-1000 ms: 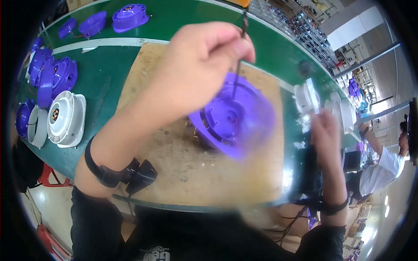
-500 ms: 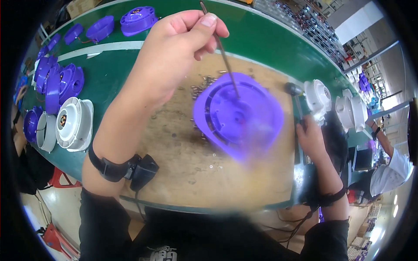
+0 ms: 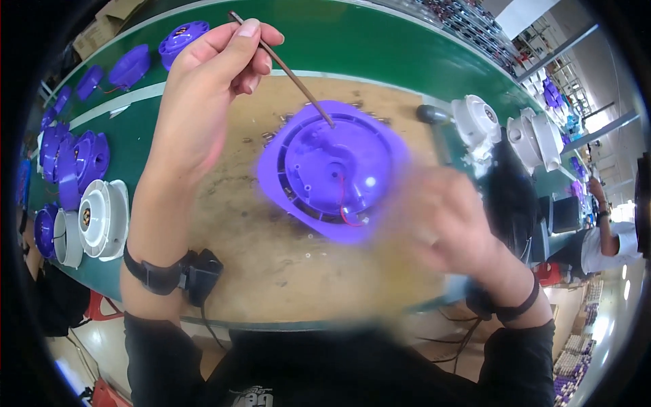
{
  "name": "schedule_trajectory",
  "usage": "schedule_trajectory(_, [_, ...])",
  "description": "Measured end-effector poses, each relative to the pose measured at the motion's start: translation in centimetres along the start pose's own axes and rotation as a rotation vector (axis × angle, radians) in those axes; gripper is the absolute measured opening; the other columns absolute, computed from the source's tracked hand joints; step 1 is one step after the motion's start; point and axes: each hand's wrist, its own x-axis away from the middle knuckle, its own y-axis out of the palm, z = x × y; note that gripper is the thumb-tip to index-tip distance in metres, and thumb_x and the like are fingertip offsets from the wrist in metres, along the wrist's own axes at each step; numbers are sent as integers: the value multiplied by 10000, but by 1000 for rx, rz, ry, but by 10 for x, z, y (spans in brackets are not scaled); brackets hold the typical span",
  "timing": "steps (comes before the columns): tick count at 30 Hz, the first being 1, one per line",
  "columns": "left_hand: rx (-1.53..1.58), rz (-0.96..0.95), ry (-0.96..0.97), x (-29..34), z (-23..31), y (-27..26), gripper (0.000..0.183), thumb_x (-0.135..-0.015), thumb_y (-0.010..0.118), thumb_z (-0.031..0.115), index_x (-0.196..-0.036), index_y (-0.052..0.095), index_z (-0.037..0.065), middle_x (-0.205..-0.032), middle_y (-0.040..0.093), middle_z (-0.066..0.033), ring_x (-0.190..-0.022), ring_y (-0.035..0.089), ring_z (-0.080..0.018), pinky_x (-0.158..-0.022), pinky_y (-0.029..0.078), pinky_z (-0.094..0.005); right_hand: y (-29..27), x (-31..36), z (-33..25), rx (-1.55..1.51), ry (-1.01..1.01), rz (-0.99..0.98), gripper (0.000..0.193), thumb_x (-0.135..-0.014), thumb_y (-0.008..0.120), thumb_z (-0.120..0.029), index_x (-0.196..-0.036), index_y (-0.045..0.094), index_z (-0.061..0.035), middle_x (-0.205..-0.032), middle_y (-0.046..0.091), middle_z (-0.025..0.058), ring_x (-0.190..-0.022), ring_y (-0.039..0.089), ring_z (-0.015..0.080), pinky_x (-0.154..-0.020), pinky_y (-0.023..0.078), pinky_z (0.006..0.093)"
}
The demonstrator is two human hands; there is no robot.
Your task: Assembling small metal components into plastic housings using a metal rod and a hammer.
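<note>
Head view: my left hand [image 3: 203, 81] pinches a rod [image 3: 293, 77], upper left, its tip over purple housing [image 3: 313, 161], centre. Right hand [image 3: 444, 220] blurred; can't tell grip.

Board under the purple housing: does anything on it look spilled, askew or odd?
Yes: small metal pieces lie loose on the board along the left and far sides of the housing, in no container, so they look spilled. A yellowish blur hides the board's lower right; I cannot tell what it is.
</note>
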Motion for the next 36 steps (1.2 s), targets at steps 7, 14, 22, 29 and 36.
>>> schedule_trajectory(7, [104,68,6,-7,0,-11,237,-982,515,234,-963,642,34,-732,532,36,-654,421,-54,-628,338,-193,22,-21,-9,156,-328,148,282,-703,671,-111,-985,657,-110,-1031,640,48,-958,621,217,-788,488,331])
schedule_trajectory(14, [231,184,72,-10,2,-29,231,-986,514,217,-986,615,10,-755,526,15,-644,410,-66,-605,340,-199,1,-68,37,-217,422,389,94,-904,582,-63,-939,613,19,-786,631,116,-705,589,159,-623,469,284])
schedule_trajectory(22, [400,391,30,-15,-12,-44,199,-988,512,233,-1060,567,56,-808,506,26,-654,422,-81,-617,364,-230,25,-94,157,-952,998,510,181,-998,463,-180,-1054,542,-27,-947,611,50,-850,616,171,-779,552,351])
schedule_trajectory(29, [434,332,-28,-13,-16,-39,213,-985,527,245,-1081,569,60,-799,489,30,-640,407,-59,-611,362,-218,87,-93,238,-1219,1277,641,158,-945,456,-56,-1077,503,18,-1028,578,147,-947,606,231,-841,556,358])
schedule_trajectory(36, [381,234,-94,-10,-14,-24,233,-987,530,248,-1097,578,48,-788,484,34,-635,412,-52,-610,357,-208,6,-34,247,-495,1032,228,169,-849,570,-99,-973,597,11,-917,616,110,-803,606,210,-727,528,323])
